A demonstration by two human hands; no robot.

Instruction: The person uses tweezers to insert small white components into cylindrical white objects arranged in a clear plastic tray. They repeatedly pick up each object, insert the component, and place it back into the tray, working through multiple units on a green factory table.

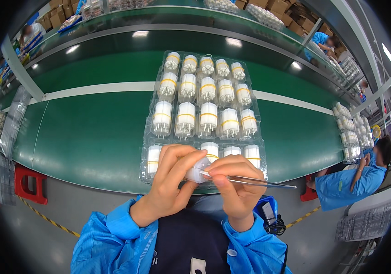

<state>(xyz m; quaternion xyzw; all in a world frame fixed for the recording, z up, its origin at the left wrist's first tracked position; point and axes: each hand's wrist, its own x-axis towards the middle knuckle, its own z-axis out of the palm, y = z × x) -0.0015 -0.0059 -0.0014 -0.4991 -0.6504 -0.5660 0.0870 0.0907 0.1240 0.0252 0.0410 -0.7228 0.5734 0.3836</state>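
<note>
My left hand point(168, 185) is closed around a small white cylindrical part point(197, 171), its end turned toward my right hand. Between the fingers of my right hand point(240, 180) is a pair of metal tweezers point(271, 183), tips at the end of the white part and the back pointing right. Just beyond both hands lies a clear plastic tray point(148, 141) holding rows of white cylindrical plug units point(186, 116), each with a yellow band and many showing metal prongs. My hands cover some of its nearest row.
The tray rests on a green conveyor belt point(85, 132) with a white stripe. Filled trays point(348, 137) are at the right, near a co-worker in blue point(353, 180). A red stool point(30, 185) stands lower left; a blue bin point(271, 208) sits beside my right forearm.
</note>
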